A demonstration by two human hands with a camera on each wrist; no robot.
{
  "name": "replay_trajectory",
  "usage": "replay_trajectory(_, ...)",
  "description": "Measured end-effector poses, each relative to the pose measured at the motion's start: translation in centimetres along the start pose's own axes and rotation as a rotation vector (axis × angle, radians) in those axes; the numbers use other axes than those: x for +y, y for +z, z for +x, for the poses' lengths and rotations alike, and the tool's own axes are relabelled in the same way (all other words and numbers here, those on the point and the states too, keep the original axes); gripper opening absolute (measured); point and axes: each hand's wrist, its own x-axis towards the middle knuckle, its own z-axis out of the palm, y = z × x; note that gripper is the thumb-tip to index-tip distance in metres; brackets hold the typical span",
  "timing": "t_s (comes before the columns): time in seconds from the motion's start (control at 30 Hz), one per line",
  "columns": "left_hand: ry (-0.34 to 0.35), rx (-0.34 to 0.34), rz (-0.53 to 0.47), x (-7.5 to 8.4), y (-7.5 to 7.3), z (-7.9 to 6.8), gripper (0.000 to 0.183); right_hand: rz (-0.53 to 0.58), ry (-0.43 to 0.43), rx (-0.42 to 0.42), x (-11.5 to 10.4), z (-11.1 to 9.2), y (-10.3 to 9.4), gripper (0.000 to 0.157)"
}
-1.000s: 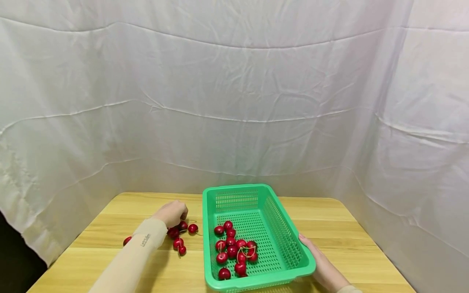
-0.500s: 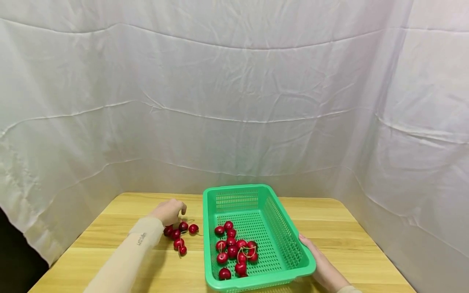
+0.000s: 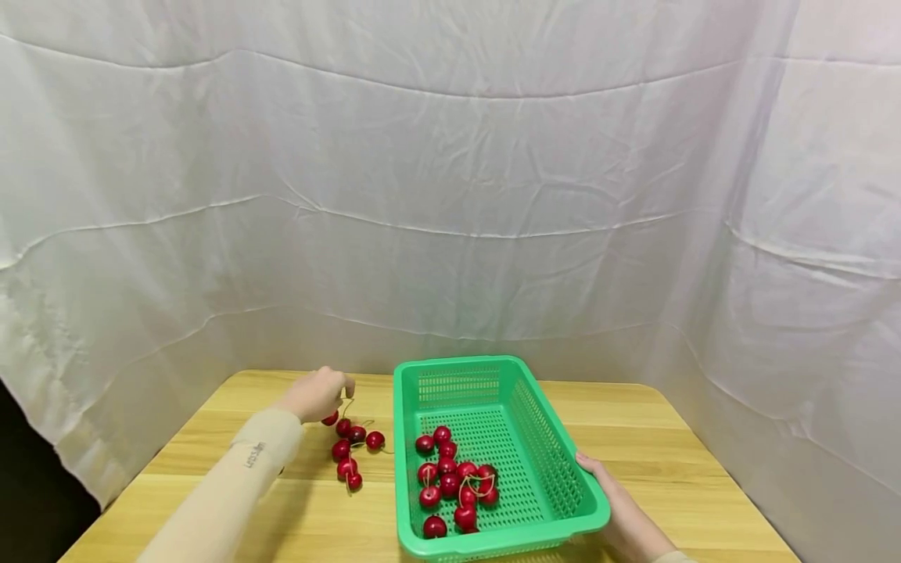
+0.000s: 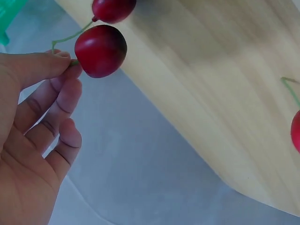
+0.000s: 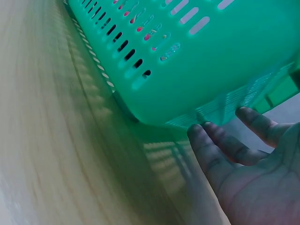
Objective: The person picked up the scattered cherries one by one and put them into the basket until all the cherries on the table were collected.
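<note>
My left hand (image 3: 317, 393) is over the table's far left, thumb and fingertips pinching the green stem of a red cherry (image 4: 101, 50). A second cherry (image 4: 113, 7) hangs beside it on a joined stem in the left wrist view. Just below and right of that hand lie several loose cherries (image 3: 341, 450) with stems. A green plastic basket (image 3: 402, 469) stands at the middle, holding several cherries (image 3: 449, 485) mostly toward its left and front. At the basket's right side is my right hand (image 3: 615, 504). Its extended fingertips touch the slotted wall in the right wrist view.
The wooden table (image 3: 676, 469) has rounded far corners. White cloth (image 3: 464, 274) hangs behind it and at both sides. A dark area (image 3: 35, 477) shows past the table's left edge.
My left hand has drawn back up and left, away from the loose cherries, and cherries now hang by their stems beneath it. My right hand and the basket stay in place.
</note>
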Motion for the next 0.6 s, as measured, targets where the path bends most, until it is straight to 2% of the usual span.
replay_trajectory(0.2, 0.023, 0.056, -0.004, 0.1, -1.2, -0.1, 0.018, 0.057, -0.003, -0.041, 0.0, -0.2, 0.1, 0.071)
replay_trajectory(0.37, 0.012, 0.076, -0.046, 0.3, -2.1, 0.0, 0.016, 0.067, -0.007, -0.05, 0.0, -0.2, 0.0, 0.07)
replay_trajectory(0.6, 0.095, 0.157, -0.066, 0.5, -2.7, 0.0, 0.02, 0.074, -0.006, -0.053, -0.1, -0.2, 0.0, 0.069)
